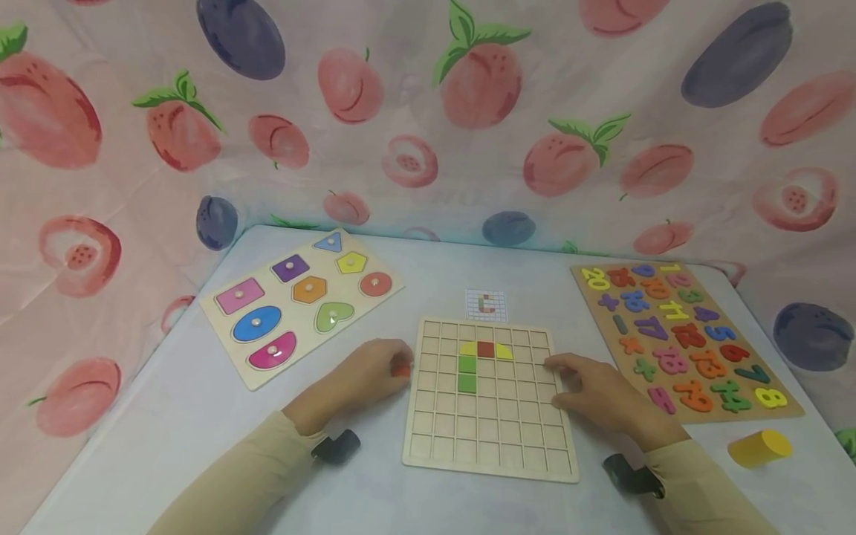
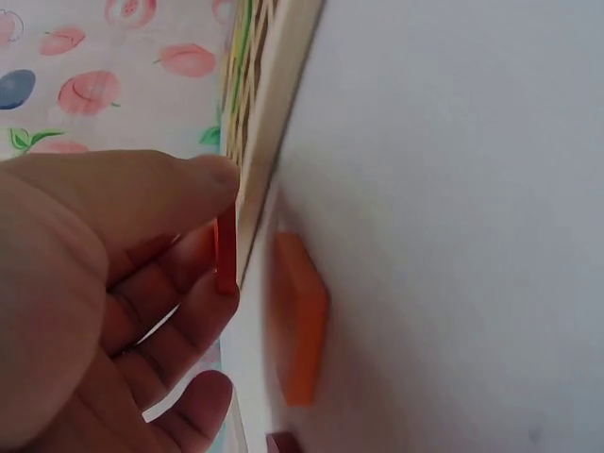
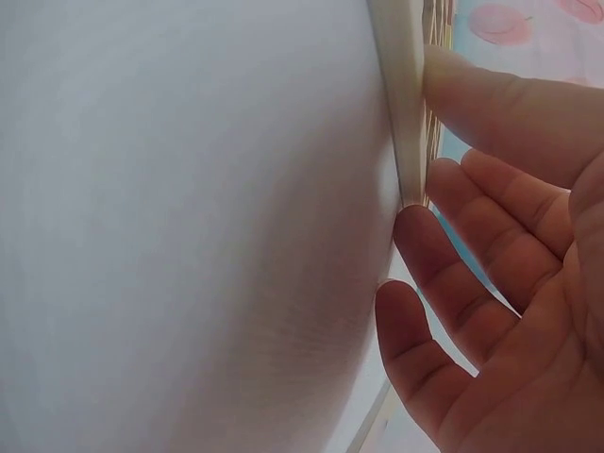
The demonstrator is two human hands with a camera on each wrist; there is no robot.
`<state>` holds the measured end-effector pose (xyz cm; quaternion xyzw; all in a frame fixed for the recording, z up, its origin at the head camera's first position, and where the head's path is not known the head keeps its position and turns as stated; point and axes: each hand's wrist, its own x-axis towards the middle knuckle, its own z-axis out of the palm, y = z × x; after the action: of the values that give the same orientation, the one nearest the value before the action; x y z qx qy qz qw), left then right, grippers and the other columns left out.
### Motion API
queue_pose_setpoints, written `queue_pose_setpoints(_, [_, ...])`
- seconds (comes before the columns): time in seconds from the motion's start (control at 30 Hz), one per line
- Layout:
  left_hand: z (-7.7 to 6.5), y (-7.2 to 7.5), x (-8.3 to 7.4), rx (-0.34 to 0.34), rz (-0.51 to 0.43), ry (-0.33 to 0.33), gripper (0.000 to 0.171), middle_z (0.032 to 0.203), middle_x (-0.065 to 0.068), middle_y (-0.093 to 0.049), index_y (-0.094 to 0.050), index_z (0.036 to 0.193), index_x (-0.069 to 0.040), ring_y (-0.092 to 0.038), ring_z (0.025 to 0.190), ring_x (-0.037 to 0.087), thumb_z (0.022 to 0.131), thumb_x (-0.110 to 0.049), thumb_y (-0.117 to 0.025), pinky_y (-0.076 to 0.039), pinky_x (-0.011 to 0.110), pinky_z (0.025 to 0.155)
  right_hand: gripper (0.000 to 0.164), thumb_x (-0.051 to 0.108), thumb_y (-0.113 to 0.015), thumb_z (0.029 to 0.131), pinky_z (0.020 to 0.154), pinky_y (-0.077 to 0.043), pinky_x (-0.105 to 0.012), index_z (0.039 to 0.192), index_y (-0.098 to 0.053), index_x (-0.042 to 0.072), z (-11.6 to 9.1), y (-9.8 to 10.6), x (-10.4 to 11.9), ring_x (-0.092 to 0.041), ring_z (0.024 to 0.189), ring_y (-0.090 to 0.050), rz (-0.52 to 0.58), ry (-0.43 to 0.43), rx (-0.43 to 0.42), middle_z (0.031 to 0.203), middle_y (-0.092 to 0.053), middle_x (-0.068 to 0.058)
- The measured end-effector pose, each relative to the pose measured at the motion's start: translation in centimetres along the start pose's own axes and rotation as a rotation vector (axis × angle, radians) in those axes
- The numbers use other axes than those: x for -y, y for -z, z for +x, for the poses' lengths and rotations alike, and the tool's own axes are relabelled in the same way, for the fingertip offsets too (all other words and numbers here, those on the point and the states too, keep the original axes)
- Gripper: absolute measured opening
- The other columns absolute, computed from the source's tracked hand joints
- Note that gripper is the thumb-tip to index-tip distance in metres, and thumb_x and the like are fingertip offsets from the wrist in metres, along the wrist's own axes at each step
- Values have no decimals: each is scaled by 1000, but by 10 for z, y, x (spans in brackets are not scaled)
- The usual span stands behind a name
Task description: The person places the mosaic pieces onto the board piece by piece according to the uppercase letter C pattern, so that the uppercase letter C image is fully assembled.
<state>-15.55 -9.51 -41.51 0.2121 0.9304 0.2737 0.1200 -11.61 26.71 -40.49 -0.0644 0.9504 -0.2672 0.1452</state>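
Near the middle of the head view, just beside the left edge of a wooden grid board [image 1: 511,446], a thin red piece [image 2: 226,250] is held by the left hand [image 1: 364,375]; this grip is clamped on the piece, between thumb and fingers. To the right of it in the left wrist view, an orange piece [image 2: 307,330] lies on the white desk [image 1: 381,490]. In the upper part of the grid sits a red square [image 1: 485,349] between two yellow pieces [image 1: 504,352], and under the left yellow one come two green squares [image 1: 467,383]. At the board's right edge, the right hand [image 1: 598,394] touches the wood; its grip is apart, thumb and fingers spread. Just above the board is a small pattern card [image 1: 487,305]. At left of the frame lies a shape board [image 1: 341,288], at right a number board [image 1: 654,306], and at lower right a yellow cylinder [image 1: 759,449]. Behind everything hangs a fruit-printed cloth [image 1: 414,89].
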Motion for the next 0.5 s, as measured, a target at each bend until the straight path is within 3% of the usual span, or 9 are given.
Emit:
queue_pose_setpoints(0.33, [5, -5, -16, 50, -69, -84, 28, 96, -2, -64, -68, 111, -8, -56, 88, 16, 86, -14, -78, -51, 31, 81, 54, 22, -77, 86, 101, -39, -62, 137, -59, 12, 0, 0, 0, -45, 129, -47, 1, 7, -5, 135, -58, -20])
queue_pose_setpoints(0.5, [10, -11, -28, 86, -86, -85, 29, 97, -3, -63, -68, 112, -8, -56, 88, 16, 86, -15, -78, -50, 30, 81, 55, 21, -77, 86, 101, -39, -62, 136, -59, 12, 1, -1, 1, -45, 129, -48, -1, 5, -8, 135, -57, -20])
